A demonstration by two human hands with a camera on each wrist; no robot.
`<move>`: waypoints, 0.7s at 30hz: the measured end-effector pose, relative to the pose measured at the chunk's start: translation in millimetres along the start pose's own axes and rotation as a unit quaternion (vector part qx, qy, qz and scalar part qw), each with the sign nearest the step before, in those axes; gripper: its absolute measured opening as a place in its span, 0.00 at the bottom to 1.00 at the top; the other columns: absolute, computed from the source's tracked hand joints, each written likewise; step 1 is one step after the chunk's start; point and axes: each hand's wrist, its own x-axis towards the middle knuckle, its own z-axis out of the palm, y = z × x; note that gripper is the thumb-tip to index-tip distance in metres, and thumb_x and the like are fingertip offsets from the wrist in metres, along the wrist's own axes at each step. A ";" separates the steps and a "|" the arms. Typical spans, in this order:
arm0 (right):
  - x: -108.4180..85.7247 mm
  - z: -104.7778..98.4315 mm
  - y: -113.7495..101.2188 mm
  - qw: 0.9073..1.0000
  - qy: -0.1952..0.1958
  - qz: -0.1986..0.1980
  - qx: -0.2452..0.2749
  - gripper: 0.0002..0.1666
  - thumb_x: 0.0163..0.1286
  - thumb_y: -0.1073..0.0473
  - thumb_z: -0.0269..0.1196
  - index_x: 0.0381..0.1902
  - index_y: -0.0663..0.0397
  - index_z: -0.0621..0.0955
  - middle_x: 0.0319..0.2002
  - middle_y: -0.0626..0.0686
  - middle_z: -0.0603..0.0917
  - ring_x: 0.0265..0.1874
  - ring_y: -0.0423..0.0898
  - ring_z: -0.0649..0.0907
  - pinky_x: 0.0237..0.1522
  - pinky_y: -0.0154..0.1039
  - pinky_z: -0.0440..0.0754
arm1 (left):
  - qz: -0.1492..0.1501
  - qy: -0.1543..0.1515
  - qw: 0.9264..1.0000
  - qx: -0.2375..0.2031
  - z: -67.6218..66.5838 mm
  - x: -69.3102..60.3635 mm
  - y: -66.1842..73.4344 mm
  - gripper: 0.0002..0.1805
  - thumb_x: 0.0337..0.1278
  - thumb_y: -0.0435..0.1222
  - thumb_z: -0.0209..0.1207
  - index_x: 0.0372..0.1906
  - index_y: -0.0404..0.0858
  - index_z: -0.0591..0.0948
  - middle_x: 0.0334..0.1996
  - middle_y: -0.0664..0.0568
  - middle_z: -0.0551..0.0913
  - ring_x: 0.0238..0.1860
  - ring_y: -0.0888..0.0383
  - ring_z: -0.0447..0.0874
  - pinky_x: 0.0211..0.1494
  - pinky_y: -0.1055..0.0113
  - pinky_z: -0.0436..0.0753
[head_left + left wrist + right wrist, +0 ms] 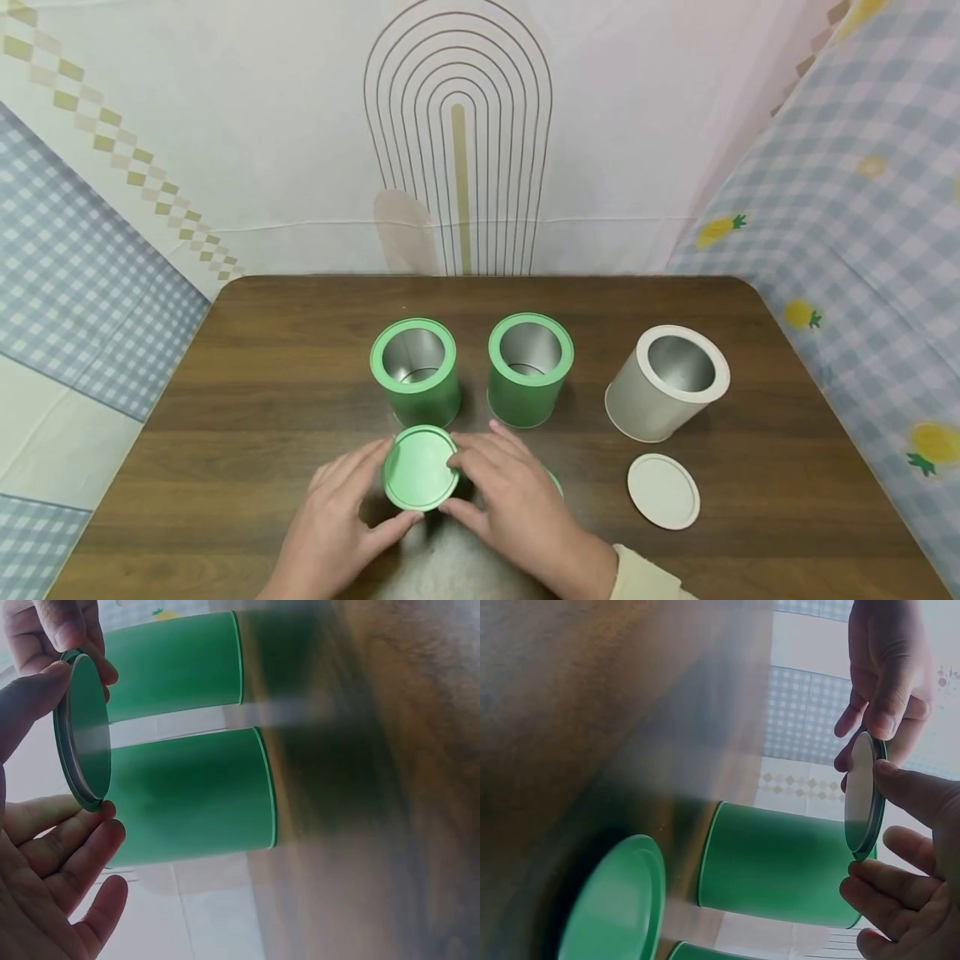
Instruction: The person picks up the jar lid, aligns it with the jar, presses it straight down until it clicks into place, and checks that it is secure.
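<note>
Both hands hold one round green lid (421,468) above the table, in front of the left green can (426,400). My left hand (330,517) pinches its left side between thumb and fingers; my right hand (517,500) grips the right side, a fingertip over its top. In the left wrist view the lid (91,735) is seen edge-on, off the table. A second green can (525,400) stands upright to the right. Another green lid (619,907) lies on the table, mostly hidden under my right hand in the head view.
A white can (645,400) stands open-topped at the right, with a white lid (663,492) lying flat in front of it. All three cans are uncovered. The brown wooden table (285,350) ends at a hanging patterned cloth (300,150) behind, with checked cloth at both sides.
</note>
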 end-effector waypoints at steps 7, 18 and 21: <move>8.6 -2.9 0.6 1.000 0.003 0.006 0.015 0.27 0.48 0.48 0.81 0.41 0.53 0.82 0.50 0.52 0.86 0.55 0.46 0.83 0.68 0.50 0.72 | -0.003 0.007 1.000 -0.008 -5.9 7.1 0.8 0.42 0.53 0.59 0.69 0.63 0.33 0.78 0.57 0.46 0.83 0.54 0.49 0.83 0.49 0.47 0.79; 19.3 -7.5 -0.4 0.999 0.015 0.013 0.034 0.29 0.45 0.50 0.83 0.42 0.54 0.82 0.48 0.50 0.87 0.55 0.46 0.83 0.66 0.48 0.74 | -0.008 0.002 1.000 -0.011 -13.8 17.6 1.0 0.42 0.61 0.64 0.58 0.64 0.32 0.77 0.58 0.47 0.82 0.55 0.48 0.82 0.50 0.50 0.76; 22.4 -8.6 1.4 0.999 0.021 0.008 0.027 0.30 0.43 0.50 0.83 0.41 0.54 0.82 0.47 0.49 0.87 0.55 0.46 0.83 0.67 0.47 0.73 | -0.012 0.006 1.000 -0.015 -13.7 20.3 1.5 0.42 0.59 0.62 0.61 0.64 0.32 0.77 0.58 0.47 0.82 0.55 0.49 0.82 0.51 0.51 0.76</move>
